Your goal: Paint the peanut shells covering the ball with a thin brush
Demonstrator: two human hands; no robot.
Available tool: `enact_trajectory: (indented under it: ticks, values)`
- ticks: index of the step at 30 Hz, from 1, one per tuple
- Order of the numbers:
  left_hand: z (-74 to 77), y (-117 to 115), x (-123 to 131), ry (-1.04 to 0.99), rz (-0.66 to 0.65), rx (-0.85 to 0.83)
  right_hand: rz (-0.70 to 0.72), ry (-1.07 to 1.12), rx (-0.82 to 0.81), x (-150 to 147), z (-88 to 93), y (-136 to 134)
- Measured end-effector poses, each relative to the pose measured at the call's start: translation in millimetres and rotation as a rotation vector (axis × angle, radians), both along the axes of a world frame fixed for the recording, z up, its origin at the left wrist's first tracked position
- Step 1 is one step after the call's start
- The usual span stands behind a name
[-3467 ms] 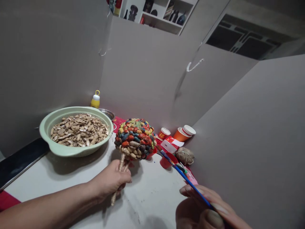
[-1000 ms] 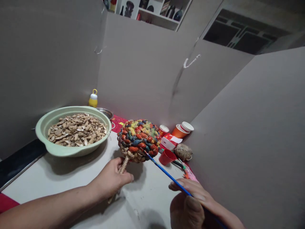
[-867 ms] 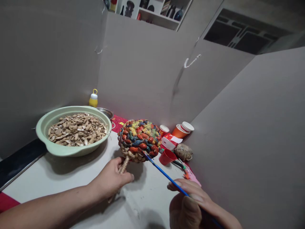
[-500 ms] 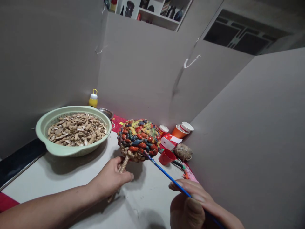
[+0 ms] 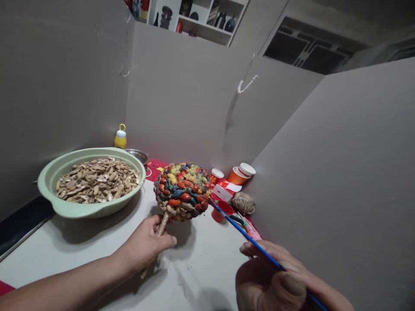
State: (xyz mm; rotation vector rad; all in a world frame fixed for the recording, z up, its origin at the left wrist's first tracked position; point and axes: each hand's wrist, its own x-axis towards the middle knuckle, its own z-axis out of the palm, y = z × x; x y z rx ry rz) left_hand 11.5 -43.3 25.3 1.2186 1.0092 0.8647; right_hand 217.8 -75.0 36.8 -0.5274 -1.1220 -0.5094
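Note:
My left hand (image 5: 145, 242) is closed around the cord-wrapped handle (image 5: 163, 223) of a round head covered in peanut shells (image 5: 183, 190). The shells are painted red, orange, blue and yellow, and some along the lower edge are bare tan. Between the fingers of my right hand (image 5: 275, 276) is a slim blue paintbrush (image 5: 241, 229). Its tip is at the right edge of the shell head, close to a red cup (image 5: 223, 211); whether it touches the shells I cannot tell.
A green colander (image 5: 45, 183) full of peanut shells stands on the left of the white table (image 5: 201, 268). Behind it are a metal bowl (image 5: 139, 156) and a yellow bottle (image 5: 120, 140). To the right lie a twine ball (image 5: 244, 203) and stacked paper cups (image 5: 240, 173).
The brush tip has moved from the lower front of the shell head to its right edge. My right hand has shifted right. The whole view has slid slightly.

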Motion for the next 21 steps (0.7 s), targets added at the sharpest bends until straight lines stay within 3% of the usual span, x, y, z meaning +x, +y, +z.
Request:
enact_trajectory:
  ticks: [6, 12, 21]
  values:
    - [0.3, -0.8, -0.3, -0.019, -0.006, 0.003, 0.045, 0.125, 0.028, -5.6, 7.6, 3.3]
    - [-6.9, 0.2, -1.1, -0.006, -0.049, 0.012, 0.111, 0.045, -0.021, -3.7, 5.7, 0.4]
    - [-4.4, -0.7, 2.9, 0.058, 0.003, 0.110, 0.099, -0.060, 0.014, 1.8, 2.2, -1.2]
